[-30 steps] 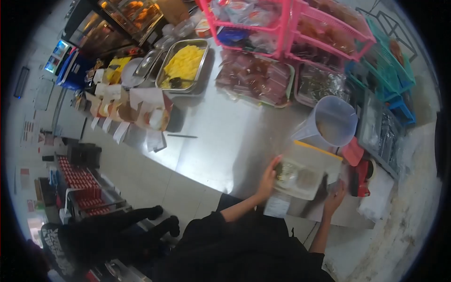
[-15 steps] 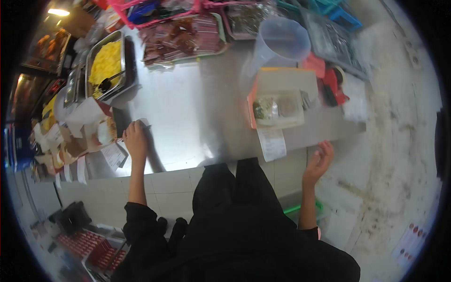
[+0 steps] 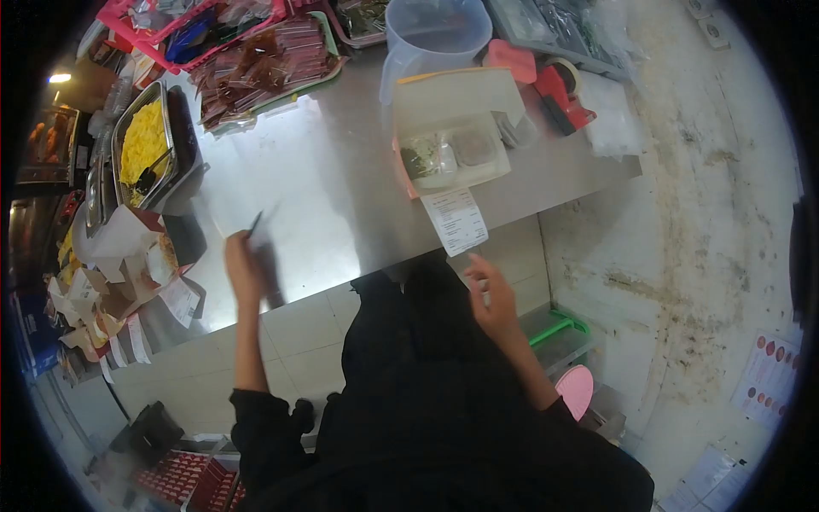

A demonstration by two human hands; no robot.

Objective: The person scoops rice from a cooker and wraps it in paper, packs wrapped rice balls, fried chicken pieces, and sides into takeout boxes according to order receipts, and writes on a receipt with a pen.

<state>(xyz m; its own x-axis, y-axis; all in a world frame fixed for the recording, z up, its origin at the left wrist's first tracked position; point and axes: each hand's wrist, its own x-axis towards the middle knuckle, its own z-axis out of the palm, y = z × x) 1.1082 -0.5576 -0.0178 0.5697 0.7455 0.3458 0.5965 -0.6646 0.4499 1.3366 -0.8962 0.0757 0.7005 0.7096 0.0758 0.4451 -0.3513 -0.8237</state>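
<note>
My left hand (image 3: 246, 271) is closed around a thin dark pen (image 3: 255, 224), whose tip sticks up past the fingers over the steel table. My right hand (image 3: 495, 299) hangs in front of the table edge with loosely bent fingers apart, and nothing shows in it. Just above its fingertips is a printed receipt (image 3: 456, 220), hanging from an open takeaway box (image 3: 452, 107). Inside the box are a small round lidded tub (image 3: 473, 147) and a greenish packed food portion (image 3: 420, 158).
Left on the steel table (image 3: 328, 188) are a tray of yellow food (image 3: 143, 141), open cartons (image 3: 119, 282) and receipts (image 3: 181, 300). Behind stand sauce packets (image 3: 260, 72), a pink basket (image 3: 162, 43), a plastic jug (image 3: 439, 34) and a red tape dispenser (image 3: 563, 98). A stained wall (image 3: 665, 256) bounds the right.
My right hand has moved left, close to the receipt. My left hand has moved away from the cartons, and the pen now shows clearly. The whole view has shifted and turned.
</note>
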